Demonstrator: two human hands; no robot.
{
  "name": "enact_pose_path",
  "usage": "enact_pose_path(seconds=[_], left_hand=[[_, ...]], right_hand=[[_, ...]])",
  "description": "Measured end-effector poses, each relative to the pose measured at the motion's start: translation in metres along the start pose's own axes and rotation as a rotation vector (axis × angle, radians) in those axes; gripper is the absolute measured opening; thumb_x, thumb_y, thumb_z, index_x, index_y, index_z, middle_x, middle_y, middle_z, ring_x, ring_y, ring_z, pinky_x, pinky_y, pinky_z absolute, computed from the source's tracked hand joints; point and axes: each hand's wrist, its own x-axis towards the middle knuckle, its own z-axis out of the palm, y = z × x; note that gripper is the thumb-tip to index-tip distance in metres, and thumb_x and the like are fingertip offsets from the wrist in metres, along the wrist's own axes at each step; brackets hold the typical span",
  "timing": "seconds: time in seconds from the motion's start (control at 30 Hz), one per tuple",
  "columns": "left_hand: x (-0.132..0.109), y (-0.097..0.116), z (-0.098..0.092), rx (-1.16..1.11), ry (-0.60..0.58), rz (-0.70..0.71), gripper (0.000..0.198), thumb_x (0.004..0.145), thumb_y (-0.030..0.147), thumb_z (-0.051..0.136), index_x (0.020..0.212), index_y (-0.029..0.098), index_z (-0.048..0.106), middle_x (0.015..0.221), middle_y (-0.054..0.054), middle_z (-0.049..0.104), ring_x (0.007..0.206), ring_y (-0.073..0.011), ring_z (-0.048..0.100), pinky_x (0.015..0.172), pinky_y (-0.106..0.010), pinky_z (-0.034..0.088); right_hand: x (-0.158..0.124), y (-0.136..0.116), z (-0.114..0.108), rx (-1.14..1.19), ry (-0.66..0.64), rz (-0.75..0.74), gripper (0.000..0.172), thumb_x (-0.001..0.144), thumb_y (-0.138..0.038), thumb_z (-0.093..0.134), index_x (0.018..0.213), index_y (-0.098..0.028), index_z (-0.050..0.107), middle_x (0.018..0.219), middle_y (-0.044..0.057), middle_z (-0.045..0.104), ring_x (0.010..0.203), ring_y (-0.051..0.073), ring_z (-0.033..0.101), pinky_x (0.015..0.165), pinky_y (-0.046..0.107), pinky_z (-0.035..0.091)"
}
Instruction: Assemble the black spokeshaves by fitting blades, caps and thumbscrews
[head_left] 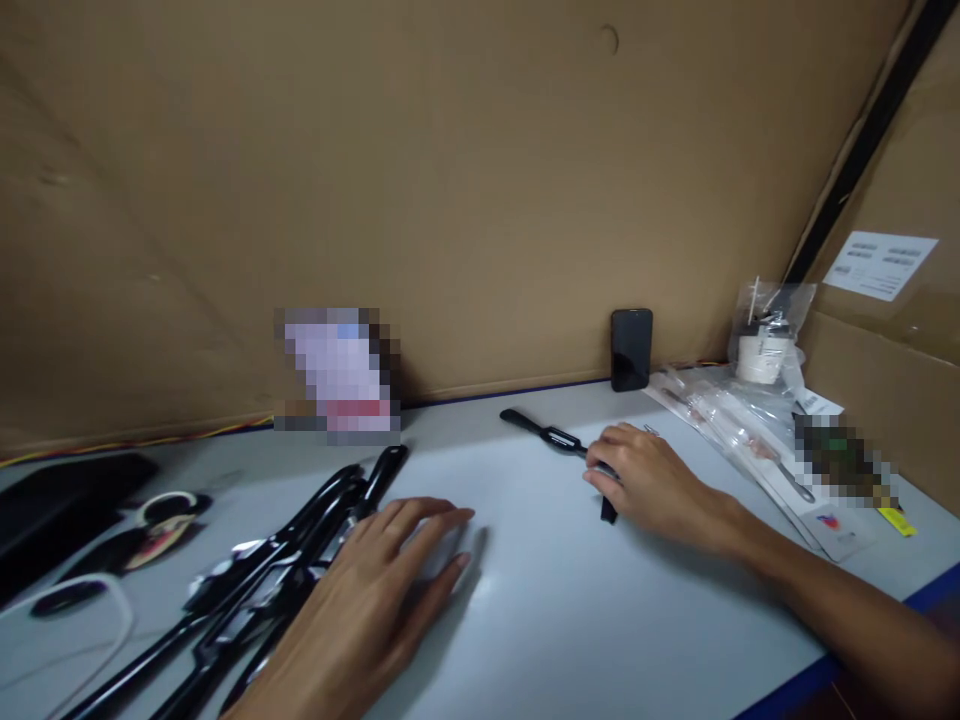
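My right hand (652,485) is closed over one end of a slim black tool with a slotted middle (561,438), which lies along the tabletop. Its far tip points up and to the left, while my fingers hide part of the near end. A short black piece (608,509) shows just below those fingers. My left hand (390,560) is open, with fingers stretched over the table and nothing in them. Beside it, on its left, lies a pile of several long black tools (300,550) of similar shape, with shiny clear parts among them.
A dark phone (631,350) leans against the cardboard wall (480,200). Clear plastic packaging (750,450) and a bagged white cup (761,358) are at the right. A black case (75,500), a white cable (124,605) and a round ring-like item (169,510) lie left. A blurred-out object (337,375) stands behind.
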Motion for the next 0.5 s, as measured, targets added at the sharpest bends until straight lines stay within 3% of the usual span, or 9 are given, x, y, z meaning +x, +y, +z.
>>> enact_pose_path(seconds=[0.1,0.2,0.33,0.5], left_hand=[[0.001,0.011,-0.005,-0.073,-0.019,0.049,0.025,0.108,0.029,0.051,0.126,0.026,0.067,0.117,-0.008,0.073,0.101,-0.0255,0.074,0.084,-0.038,0.063],[0.003,0.016,-0.007,-0.101,0.005,0.067,0.026,0.108,0.028,0.050,0.129,0.024,0.066,0.117,-0.008,0.074,0.101,-0.0249,0.076,0.083,-0.036,0.066],[0.003,0.017,-0.009,-0.090,-0.029,0.084,0.029,0.108,0.028,0.053,0.134,0.024,0.064,0.122,-0.010,0.073,0.105,-0.0252,0.076,0.087,-0.036,0.067],[0.003,0.016,-0.009,-0.105,-0.029,0.065,0.032,0.109,0.028,0.050,0.139,0.024,0.063,0.126,-0.011,0.073,0.109,-0.0261,0.074,0.092,-0.038,0.065]], right_hand=[[0.007,-0.003,0.013,-0.054,0.023,0.061,0.018,0.102,-0.011,0.061,0.108,-0.010,0.078,0.112,0.018,0.071,0.105,0.029,0.065,0.087,0.040,0.050],[0.010,0.002,0.019,-0.078,0.023,0.100,0.030,0.095,0.003,0.054,0.110,-0.009,0.077,0.113,0.018,0.069,0.100,0.029,0.064,0.082,0.039,0.050],[0.010,0.014,0.017,-0.066,0.021,0.108,0.036,0.096,0.004,0.050,0.110,-0.012,0.079,0.105,0.016,0.069,0.099,0.028,0.064,0.076,0.036,0.048],[0.009,0.020,0.010,0.025,0.000,0.004,0.035,0.096,-0.001,0.061,0.115,-0.022,0.082,0.106,0.007,0.076,0.097,0.021,0.069,0.079,0.029,0.050]])
